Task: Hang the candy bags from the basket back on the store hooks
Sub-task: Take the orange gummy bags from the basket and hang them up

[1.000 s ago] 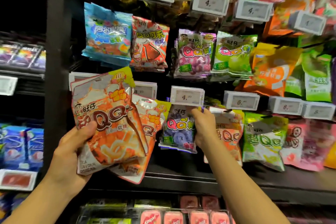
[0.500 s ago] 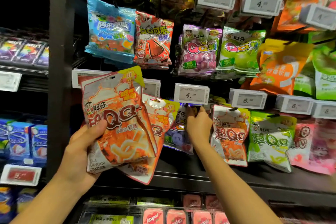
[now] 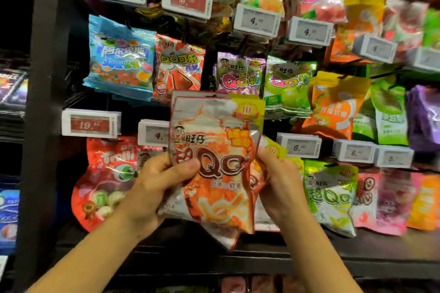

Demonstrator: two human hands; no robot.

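1. Your right hand (image 3: 277, 185) has left the hanging bags and now takes hold of the right edge of the glossy orange-and-silver candy bags (image 3: 214, 162).
2. Your left hand (image 3: 162, 183) clasps that stack, thumb across the front.
3. The stack now sits just below the purple grape candy bag (image 3: 238, 74), unhung; you seem to be separating one.

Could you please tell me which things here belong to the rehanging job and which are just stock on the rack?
In the job:
orange QQ bags
left hand
right hand

Just there:
blue candy bags
green QQ bag
price tag reading 19
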